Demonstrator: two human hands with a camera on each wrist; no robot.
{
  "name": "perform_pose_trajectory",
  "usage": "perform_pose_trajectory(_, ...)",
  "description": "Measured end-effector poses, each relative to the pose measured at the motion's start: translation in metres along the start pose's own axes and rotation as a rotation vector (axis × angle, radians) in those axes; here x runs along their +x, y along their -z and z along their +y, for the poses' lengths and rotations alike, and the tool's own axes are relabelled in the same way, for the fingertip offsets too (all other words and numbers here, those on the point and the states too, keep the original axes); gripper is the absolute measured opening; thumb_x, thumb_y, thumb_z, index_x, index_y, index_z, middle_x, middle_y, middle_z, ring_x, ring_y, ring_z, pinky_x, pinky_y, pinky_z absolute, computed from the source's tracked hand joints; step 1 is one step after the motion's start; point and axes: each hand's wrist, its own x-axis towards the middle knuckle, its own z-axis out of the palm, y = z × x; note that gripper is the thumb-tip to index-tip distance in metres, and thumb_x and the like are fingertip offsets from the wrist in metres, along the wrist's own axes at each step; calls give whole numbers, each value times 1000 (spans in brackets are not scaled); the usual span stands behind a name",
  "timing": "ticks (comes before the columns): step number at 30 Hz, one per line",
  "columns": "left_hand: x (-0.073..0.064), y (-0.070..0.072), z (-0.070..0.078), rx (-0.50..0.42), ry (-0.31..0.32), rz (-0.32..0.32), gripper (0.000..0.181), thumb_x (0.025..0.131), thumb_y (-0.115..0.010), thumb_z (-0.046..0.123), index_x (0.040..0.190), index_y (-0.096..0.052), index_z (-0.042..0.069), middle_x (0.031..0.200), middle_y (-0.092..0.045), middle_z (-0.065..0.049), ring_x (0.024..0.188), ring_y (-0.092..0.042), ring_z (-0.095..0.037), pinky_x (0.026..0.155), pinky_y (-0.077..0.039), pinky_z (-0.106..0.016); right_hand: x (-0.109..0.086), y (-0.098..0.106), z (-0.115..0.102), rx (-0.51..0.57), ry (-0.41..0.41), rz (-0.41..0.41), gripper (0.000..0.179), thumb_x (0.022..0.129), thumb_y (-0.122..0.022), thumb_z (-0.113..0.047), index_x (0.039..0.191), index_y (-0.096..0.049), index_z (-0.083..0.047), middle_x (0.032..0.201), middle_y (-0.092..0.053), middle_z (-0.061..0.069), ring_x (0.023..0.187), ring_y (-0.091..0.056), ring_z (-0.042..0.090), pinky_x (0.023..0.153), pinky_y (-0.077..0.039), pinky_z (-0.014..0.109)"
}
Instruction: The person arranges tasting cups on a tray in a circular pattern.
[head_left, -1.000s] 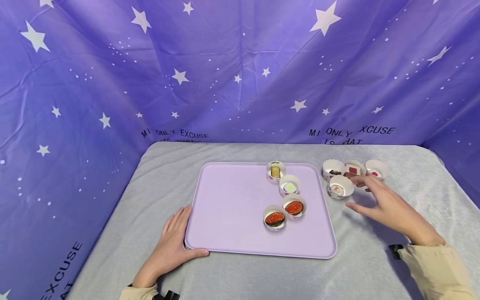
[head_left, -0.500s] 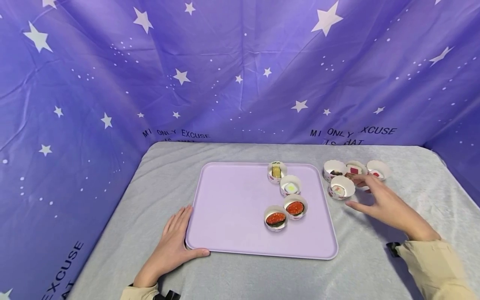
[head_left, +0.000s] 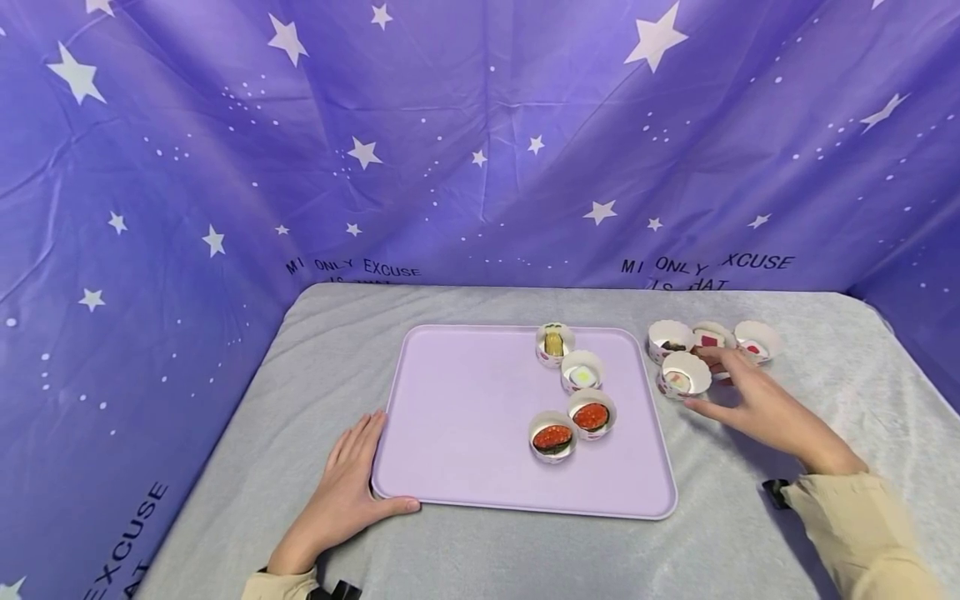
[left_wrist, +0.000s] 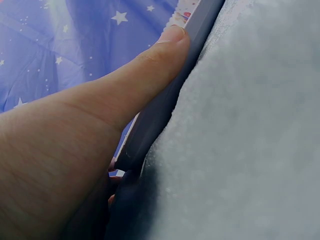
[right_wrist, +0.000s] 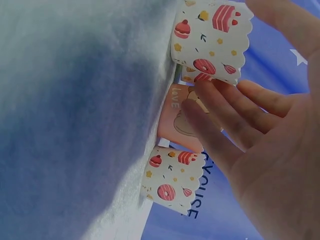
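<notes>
My left hand [head_left: 337, 492] lies at the near left corner of the lilac tray [head_left: 457, 417], fingers straight along its left side and thumb on the front edge; the left wrist view shows the thumb [left_wrist: 145, 62] against the rim. My right hand [head_left: 772, 408] is spread around the right side of a scalloped paper cup [head_left: 693, 367] holding a sushi piece [head_left: 677, 382]. Its thumb and forefinger reach the cup's right side. In the right wrist view, the dessert-printed cup [right_wrist: 212, 40] stands between thumb and fingers, which are loosely extended.
Behind the front cup stand three more cups, among them a left one [head_left: 670, 333] and a right one [head_left: 759, 333]. Several cups of sushi, including an orange roe piece [head_left: 552, 437], stand on the tray's right half. Grey cloth [head_left: 480, 558] covers the table; a starry curtain [head_left: 450, 167] surrounds it.
My right hand has shifted slightly left, its thumb coming closer to the front cup. My left hand and the cups keep their places; the head view has shifted slightly.
</notes>
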Motion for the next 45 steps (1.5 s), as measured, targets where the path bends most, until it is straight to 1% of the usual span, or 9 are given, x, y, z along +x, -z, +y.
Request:
perform_pose_trajectory(3,0,0,0,-1,0,-1,129,65,-78,71,158,-18,5,163,-24,-15,151,-17,-34,119,-9,-53,2,-1,-1,-7,-7,-9,68,81,-83,-23,135,-49,1,123,-57,16,101,-57,17,83,-47,21)
perform_pose_trajectory(6,0,0,0,-3,0,-2,129,65,-78,71,158,-18,5,163,-24,-15,151,-16,-34,119,-9,-54,5,-2,-2,-13,-7,-21,66,82,-83,-24,133,-50,2,121,-59,16,101,-61,27,83,-47,22)
perform_pose_trajectory(8,0,0,0,-3,1,-2,129,66,-78,71,159,-18,5,163,-24,-14,151,-16,-34,119,-9,-54,7,-3,-3,-10,-11,-23,65,82,-83,-24,133,-51,2,121,-60,15,101,-63,31,83,-48,23)
perform_pose_trajectory(12,0,0,-1,-1,3,-2,129,65,-78,71,159,-18,5,163,-24,-14,151,-16,-34,118,-9,-54,11,-4,-6,-23,-18,-21,64,82,-83,-27,131,-52,1,121,-60,16,101,-63,33,84,-50,32)
perform_pose_trajectory(17,0,0,-1,-3,6,-8,129,66,-77,72,159,-17,6,163,-23,-14,151,-16,-34,119,-9,-54,15,-6,-6,-43,-4,-11,63,79,-85,-26,125,-52,3,114,-61,17,99,-63,33,83,-49,35)
perform_pose_trajectory(25,1,0,-1,3,6,-7,129,65,-77,73,159,-17,6,163,-23,-14,151,-16,-34,119,-9,-54,18,-12,-4,-22,7,-9,64,75,-88,-22,122,-52,3,113,-62,21,105,-59,42,86,-46,58)
perform_pose_trajectory(31,1,0,-1,4,4,-4,130,65,-77,73,159,-18,6,163,-23,-14,151,-16,-34,119,-9,-53,18,-13,-8,-35,6,11,60,76,-87,-22,119,-53,2,111,-63,19,105,-59,40,87,-47,57)
perform_pose_trajectory(38,1,-1,-1,1,6,-5,129,65,-77,73,159,-17,6,163,-23,-13,151,-16,-34,119,-9,-54,16,-10,-13,-44,-10,11,59,80,-84,-23,122,-52,1,115,-62,20,107,-58,43,87,-47,61)
perform_pose_trajectory(45,1,0,-1,-2,5,-6,129,65,-77,72,159,-18,6,163,-23,-14,151,-16,-34,119,-8,-54,15,-5,-19,-56,16,38,55,80,-83,-20,121,-52,1,114,-61,18,101,-59,38,82,-48,56)
